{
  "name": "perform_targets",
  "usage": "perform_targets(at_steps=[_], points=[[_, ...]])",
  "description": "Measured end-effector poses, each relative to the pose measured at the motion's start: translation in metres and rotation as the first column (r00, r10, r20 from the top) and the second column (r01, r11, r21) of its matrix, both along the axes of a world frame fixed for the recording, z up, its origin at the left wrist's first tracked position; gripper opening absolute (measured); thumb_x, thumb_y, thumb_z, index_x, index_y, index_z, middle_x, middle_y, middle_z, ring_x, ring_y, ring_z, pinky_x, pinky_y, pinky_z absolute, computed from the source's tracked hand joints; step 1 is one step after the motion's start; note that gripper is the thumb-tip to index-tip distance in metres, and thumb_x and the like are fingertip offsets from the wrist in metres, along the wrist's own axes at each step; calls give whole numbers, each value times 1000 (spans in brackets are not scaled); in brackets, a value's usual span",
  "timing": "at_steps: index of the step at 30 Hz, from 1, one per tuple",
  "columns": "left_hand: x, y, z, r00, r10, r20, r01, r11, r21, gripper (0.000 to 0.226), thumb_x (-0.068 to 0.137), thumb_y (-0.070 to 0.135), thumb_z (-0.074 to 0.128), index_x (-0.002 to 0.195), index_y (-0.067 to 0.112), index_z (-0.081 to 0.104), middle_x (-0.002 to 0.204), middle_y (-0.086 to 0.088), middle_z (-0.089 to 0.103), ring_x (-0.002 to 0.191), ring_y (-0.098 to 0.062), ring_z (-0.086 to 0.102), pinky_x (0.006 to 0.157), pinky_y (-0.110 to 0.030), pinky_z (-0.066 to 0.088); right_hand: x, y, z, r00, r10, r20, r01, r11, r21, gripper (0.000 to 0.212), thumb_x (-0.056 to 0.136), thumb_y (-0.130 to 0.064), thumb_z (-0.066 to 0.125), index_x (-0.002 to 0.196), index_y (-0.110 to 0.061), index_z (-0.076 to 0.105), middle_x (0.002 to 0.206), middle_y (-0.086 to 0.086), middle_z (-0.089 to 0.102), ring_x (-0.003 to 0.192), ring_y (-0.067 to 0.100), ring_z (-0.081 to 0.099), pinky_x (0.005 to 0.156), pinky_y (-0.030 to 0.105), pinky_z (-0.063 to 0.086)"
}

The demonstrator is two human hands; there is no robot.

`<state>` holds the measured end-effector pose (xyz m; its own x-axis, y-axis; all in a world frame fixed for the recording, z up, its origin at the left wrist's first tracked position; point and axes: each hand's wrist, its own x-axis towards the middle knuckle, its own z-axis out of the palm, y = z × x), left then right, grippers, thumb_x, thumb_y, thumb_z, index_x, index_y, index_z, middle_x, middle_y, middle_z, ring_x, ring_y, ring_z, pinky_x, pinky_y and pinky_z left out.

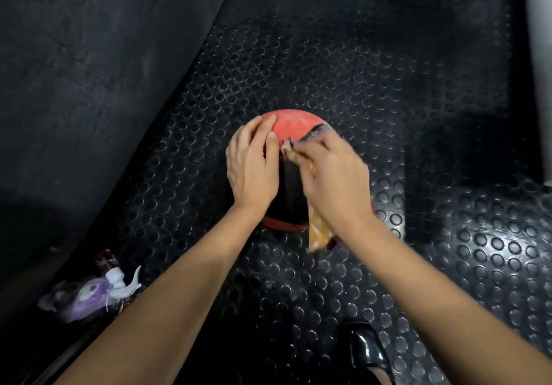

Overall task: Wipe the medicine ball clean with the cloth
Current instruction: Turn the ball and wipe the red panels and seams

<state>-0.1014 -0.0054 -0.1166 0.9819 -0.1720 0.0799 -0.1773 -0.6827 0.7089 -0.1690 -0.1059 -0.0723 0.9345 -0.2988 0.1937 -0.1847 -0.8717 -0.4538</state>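
Right hand (pixel 334 175) grip: crumpled cloth (pixel 317 229), round ball (pixel 294 123)

My left hand (pixel 254 169) lies flat on the left side of the ball (pixel 294 124), fingers straight and spread over its red top. My right hand (pixel 334 175) presses on the ball's right side, fingers curled round the cloth (pixel 318 229), whose orange end hangs down beside my wrist; that hand is blurred. The ball is red and black and sits on the studded black mat (pixel 328 70). Near my left forearm lies a purple spray bottle (pixel 92 295) with a white trigger. A shiny black shoe (pixel 369 351) shows at the lower edge.
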Motion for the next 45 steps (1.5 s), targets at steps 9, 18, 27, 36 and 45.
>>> perform_targets(at_steps=[9,18,27,36,45], points=[[-1,-2,0,1000,17,-4,-17,1000,-16,44,95,33,32,133,28,55,138,7,48,130,-14,36,111,-40,30,-12,7,1,1000,23,-17,-23,1000,21,14,84,-16,66,97,-16,72,89,4,60,75,26,61,55,32,48],[-4,-1,0,1000,25,-8,-25,1000,-15,43,96,33,33,133,29,55,138,9,47,129,-13,35,109,-41,33,-19,4,2,999,-10,-35,12,999,53,18,85,-16,65,102,-16,72,89,3,60,75,24,61,57,30,48],[-7,6,-2,999,43,-21,-43,999,-24,49,94,39,27,135,30,53,139,10,45,128,-14,35,105,-34,35,-4,4,7,994,28,-109,-28,1000,1,23,87,-16,62,108,-20,70,95,3,59,82,22,60,61,29,45],[-10,3,-3,999,40,1,-40,999,-21,52,93,42,25,134,28,54,138,7,46,127,-15,36,104,-34,36,8,-8,9,990,-35,-139,35,999,-1,26,94,-21,51,116,-19,65,106,4,58,93,25,59,73,36,47],[-13,10,-2,1000,22,0,-22,1000,-2,46,96,34,30,135,28,52,138,7,45,127,-16,34,95,-24,29,18,-28,5,982,-77,-173,87,995,53,26,93,-25,53,116,-27,65,106,0,57,96,23,57,74,32,42]])
